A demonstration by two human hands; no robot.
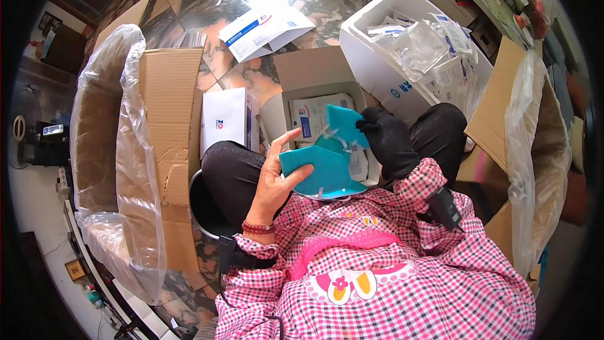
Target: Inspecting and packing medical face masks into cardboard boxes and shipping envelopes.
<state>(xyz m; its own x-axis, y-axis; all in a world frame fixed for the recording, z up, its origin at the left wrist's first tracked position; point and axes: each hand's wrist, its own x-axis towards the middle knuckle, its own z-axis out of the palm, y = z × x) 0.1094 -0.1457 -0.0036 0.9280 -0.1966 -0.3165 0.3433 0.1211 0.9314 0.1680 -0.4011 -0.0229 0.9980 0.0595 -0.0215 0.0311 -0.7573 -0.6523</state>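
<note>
We judge we are mid-fold: our bare left hand (pixel 272 179) clasps the teal folded fabric masks (pixel 321 167), our black-gloved right hand (pixel 387 138) pinches the top one; next needs a steady pull.

Dressed in a pink-and-white checked smock (pixel 402 277) with rabbit motif, dark trousers (pixel 233 173), a black glove on the right hand (pixel 390 141), red bead bracelet (pixel 258 228).

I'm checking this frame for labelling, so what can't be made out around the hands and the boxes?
- Head view: the right hand wears a black glove, so its fingers are hidden.
- The teal masks overlap; their count is unclear.
- The small carton interior is partly covered by the masks and the left hand.
- The lined cardboard box bottom is hidden by its wall.
- The white foam box holds clear packets too small to distinguish.
</note>
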